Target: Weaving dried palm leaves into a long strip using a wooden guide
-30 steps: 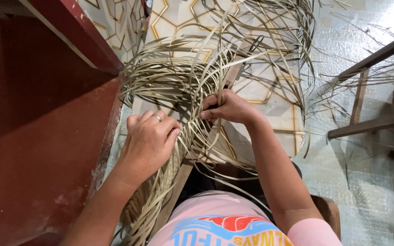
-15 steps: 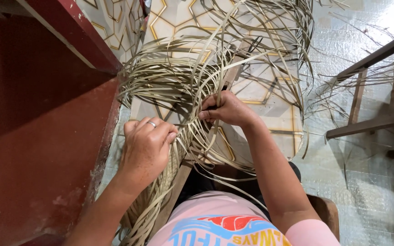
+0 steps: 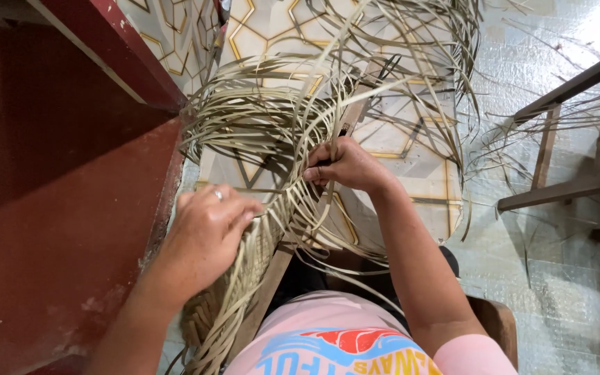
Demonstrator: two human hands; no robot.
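Palm-leaf strips (image 3: 279,132), dry and straw-coloured, fan out across the middle of my view and gather toward six o'clock into a plaited band (image 3: 244,278) that runs down over my lap along a long wooden slat (image 3: 272,278). My right hand (image 3: 345,165) sits at the centre, fingers curled shut and pinching a few strips where the loose fronds meet the finished plait. My left hand (image 3: 210,232), at about eight o'clock from it, lies palm down with fingers together, pressing the woven part flat against the slat; a ring (image 3: 217,195) shows on one finger. I judge that I am mid-plait, at the point of folding one strip over its neighbours while the other hand keeps the work from slackening. The next move, as I read it, calls for a firm pull on the pinched strips and steady pressure from the left hand so the crossing stays tight. Under the loose fronds, toward twelve o'clock, a sheet with gold hexagon lines (image 3: 397,146) covers the surface. A dark red wall (image 3: 57,173) fills the nine o'clock side, and a wooden frame (image 3: 564,146) stands on the pale floor (image 3: 557,278) at three o'clock.
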